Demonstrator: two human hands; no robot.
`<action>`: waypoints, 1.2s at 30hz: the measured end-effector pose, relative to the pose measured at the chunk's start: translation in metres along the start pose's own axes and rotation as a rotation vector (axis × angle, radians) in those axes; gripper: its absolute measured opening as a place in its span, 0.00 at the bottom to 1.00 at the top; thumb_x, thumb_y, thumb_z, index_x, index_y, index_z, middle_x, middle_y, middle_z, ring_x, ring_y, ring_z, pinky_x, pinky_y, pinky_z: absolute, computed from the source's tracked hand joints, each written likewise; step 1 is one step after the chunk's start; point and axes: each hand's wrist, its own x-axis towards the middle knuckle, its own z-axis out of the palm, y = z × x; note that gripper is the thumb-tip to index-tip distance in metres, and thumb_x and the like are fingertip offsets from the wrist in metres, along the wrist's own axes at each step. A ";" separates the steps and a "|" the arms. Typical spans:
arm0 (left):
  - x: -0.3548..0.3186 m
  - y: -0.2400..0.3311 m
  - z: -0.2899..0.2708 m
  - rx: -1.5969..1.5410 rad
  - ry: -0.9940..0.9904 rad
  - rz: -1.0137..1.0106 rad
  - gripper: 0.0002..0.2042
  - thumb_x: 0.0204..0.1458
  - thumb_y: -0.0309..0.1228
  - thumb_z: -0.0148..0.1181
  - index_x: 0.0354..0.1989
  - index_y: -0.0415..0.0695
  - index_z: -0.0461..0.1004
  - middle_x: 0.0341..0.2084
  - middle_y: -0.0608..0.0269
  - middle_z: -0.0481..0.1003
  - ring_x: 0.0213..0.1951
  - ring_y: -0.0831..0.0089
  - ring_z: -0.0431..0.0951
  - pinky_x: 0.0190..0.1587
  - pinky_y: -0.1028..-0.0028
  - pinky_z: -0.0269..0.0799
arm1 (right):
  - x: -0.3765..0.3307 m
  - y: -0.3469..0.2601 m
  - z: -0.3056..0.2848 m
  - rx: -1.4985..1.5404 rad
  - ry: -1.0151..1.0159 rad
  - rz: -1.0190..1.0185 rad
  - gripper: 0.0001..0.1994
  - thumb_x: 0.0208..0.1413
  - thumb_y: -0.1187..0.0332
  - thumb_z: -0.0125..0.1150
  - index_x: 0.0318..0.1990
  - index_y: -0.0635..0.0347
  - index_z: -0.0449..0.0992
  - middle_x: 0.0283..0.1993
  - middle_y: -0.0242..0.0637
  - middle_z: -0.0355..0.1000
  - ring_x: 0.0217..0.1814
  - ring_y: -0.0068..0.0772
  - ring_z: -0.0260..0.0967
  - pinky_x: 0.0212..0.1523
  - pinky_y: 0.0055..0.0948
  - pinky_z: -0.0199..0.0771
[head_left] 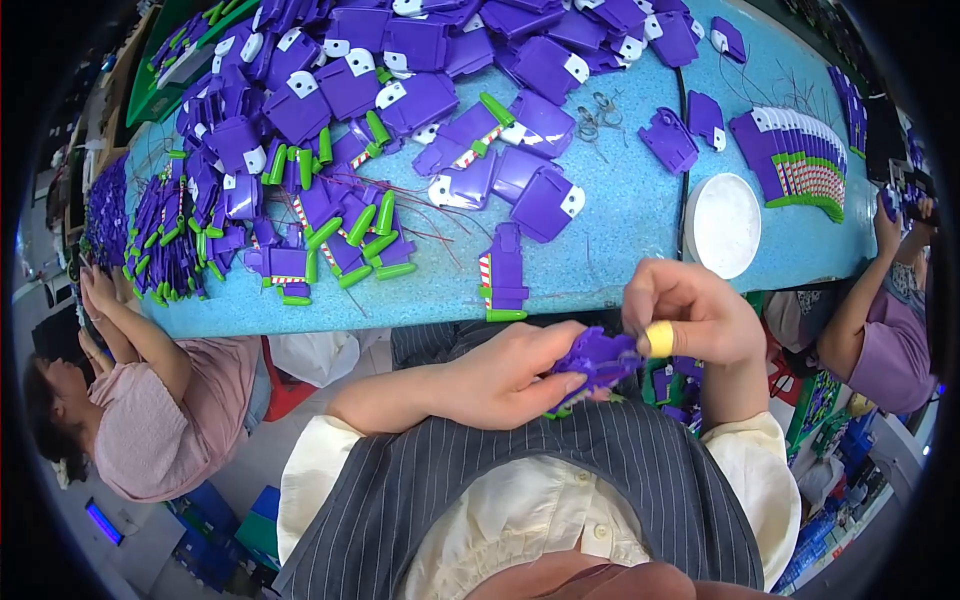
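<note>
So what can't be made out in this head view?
- Purple part: mostly covered by the left hand and right hand; its shape and exact grip are unclear.
- Thin wires on the blue table: too small to tell apart.
- Purple pieces below the table edge: hidden by the right forearm.
- Far purple pile: cut by the top edge.

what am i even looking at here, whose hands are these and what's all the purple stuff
This single picture comes from a wide fisheye camera worn on a person's head, looking down, so straight edges bend. The two bare hands near the middle are that person's own: the left hand and right hand, which wears a yellow finger guard, together hold a purple plastic part. Ahead lies a blue table heaped with similar purple parts, green pieces and a white round lid. Other people work at both sides.
</note>
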 end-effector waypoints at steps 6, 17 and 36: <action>-0.023 -0.019 0.007 -0.604 0.079 0.274 0.18 0.59 0.24 0.42 0.57 0.36 0.54 0.50 0.47 0.67 0.51 0.60 0.71 0.54 0.64 0.67 | 0.059 0.019 -0.003 -0.569 0.370 -0.248 0.12 0.46 0.71 0.63 0.36 0.64 0.67 0.33 0.39 0.67 0.30 0.34 0.68 0.28 0.28 0.67; -0.009 -0.016 0.023 -0.651 0.409 -0.100 0.23 0.52 0.14 0.44 0.58 0.40 0.55 0.45 0.59 0.69 0.46 0.72 0.73 0.49 0.71 0.70 | -0.014 0.022 0.030 -0.151 0.574 -0.113 0.13 0.51 0.77 0.56 0.44 0.66 0.64 0.36 0.33 0.65 0.30 0.18 0.63 0.28 0.15 0.63; 0.008 -0.008 0.013 -0.102 0.299 -0.091 0.18 0.60 0.25 0.42 0.57 0.34 0.54 0.42 0.56 0.72 0.45 0.73 0.75 0.45 0.76 0.71 | 0.021 0.028 0.042 -0.111 0.653 -0.287 0.16 0.47 0.80 0.60 0.44 0.68 0.66 0.44 0.39 0.63 0.31 0.16 0.65 0.24 0.14 0.64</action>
